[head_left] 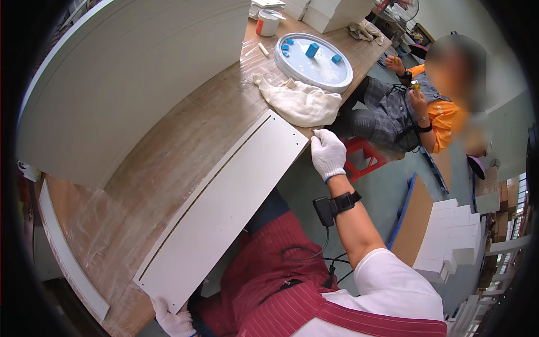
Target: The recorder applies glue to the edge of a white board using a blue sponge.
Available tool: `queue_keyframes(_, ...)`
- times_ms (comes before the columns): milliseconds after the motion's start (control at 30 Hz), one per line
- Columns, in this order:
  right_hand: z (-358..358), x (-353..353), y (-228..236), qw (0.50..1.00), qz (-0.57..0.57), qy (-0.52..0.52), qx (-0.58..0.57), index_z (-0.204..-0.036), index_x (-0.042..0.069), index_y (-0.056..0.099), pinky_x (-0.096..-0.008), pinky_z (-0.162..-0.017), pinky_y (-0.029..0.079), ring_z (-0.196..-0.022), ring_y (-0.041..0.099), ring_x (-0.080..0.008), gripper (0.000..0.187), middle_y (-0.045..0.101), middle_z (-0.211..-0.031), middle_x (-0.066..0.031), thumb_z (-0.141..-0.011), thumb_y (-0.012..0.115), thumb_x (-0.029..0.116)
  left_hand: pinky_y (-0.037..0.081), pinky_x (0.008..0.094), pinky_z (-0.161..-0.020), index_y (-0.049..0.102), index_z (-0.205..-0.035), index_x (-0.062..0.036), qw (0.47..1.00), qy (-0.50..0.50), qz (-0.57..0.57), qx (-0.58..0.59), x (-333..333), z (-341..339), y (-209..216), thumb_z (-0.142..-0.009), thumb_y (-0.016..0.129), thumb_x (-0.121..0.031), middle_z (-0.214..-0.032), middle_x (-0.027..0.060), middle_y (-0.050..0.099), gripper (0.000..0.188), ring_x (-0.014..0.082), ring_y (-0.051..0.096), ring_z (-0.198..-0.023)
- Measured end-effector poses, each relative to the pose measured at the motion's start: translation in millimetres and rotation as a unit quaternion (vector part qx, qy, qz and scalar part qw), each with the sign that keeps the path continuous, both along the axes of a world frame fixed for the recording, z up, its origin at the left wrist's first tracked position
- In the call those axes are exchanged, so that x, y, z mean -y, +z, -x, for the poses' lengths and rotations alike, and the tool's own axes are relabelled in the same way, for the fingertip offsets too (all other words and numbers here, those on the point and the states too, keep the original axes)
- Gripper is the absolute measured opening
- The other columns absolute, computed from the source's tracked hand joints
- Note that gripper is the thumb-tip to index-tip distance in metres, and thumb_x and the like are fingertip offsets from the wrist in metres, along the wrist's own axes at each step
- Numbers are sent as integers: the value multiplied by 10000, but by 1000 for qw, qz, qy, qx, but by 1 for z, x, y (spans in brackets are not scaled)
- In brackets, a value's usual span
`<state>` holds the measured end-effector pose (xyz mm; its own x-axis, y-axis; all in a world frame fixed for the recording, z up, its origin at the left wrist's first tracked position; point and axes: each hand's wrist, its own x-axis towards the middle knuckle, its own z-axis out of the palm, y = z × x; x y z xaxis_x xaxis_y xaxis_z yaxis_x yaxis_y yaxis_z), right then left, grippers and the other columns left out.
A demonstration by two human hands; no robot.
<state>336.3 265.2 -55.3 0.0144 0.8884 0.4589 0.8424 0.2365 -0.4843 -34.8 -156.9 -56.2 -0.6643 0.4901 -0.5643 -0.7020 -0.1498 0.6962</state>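
A long white panel (224, 208) lies slantwise along the near edge of the table. It has a dark narrow groove along its far side and small holes at its ends. My right hand (328, 153), in a white glove, is closed at the panel's upper right corner. At the lower left end my left hand (173, 321), also gloved in white, grips the panel's edge; some of its fingers are hidden. A crumpled cream cloth (300, 103) lies just beyond the panel's far right end.
Behind the cloth, a round pale lid (292, 67) carries several blue blocks. A white tub (269, 23) stands farther back. Large white boards (146, 73) rise along the table's left. To the right sits a co-worker in orange sleeves (445, 126), near a red stool (362, 160) and stacked white pieces (449, 236).
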Motion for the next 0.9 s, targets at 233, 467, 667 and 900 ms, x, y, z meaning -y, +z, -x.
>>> queue_keyframes(233, 126, 74, 35, 921, 130, 367, 10, -1146, 98, 675, -435, -741, 546, -848, 676, -328, 267, 670, -921, -149, -898, 605, 166, 455, 293, -427, 408, -1478, -124, 992, -78, 96, -1, 36, 15, -8, -1011, 571, -287, -1250, 150, 632, 521, 189, 622, -677)
queue_keyframes(467, 166, 46, 27, 931, 223, 281, 73, -1009, 30, 570, -493, -752, 540, -897, 666, -397, 149, 651, -980, -168, -892, 565, 123, 540, 346, -837, 462, -1423, -71, 990, -96, 92, -44, 34, 4, 14, -1006, 588, -264, -1284, 124, 628, 477, 250, 634, -1089)
queue_keyframes(667, 112, -34, 11, 987, 150, 45, 41, -1032, 80, 668, -480, -794, 531, -915, 683, -362, 203, 706, -964, -172, -938, 578, 236, 540, 345, -830, 483, -1420, -77, 991, -35, 124, -22, 29, -7, 15, -1016, 565, -236, -1301, 131, 621, 442, 245, 637, -1092)
queue_keyframes(900, 62, -16, 9, 991, 120, -51, 37, -1012, 93, 684, -457, -804, 549, -899, 695, -356, 189, 716, -975, -155, -912, 598, 227, 530, 338, -764, 513, -1386, -100, 992, -32, 120, -36, 45, 10, -12, -1030, 554, -278, -1195, 100, 667, 399, 216, 652, -974)
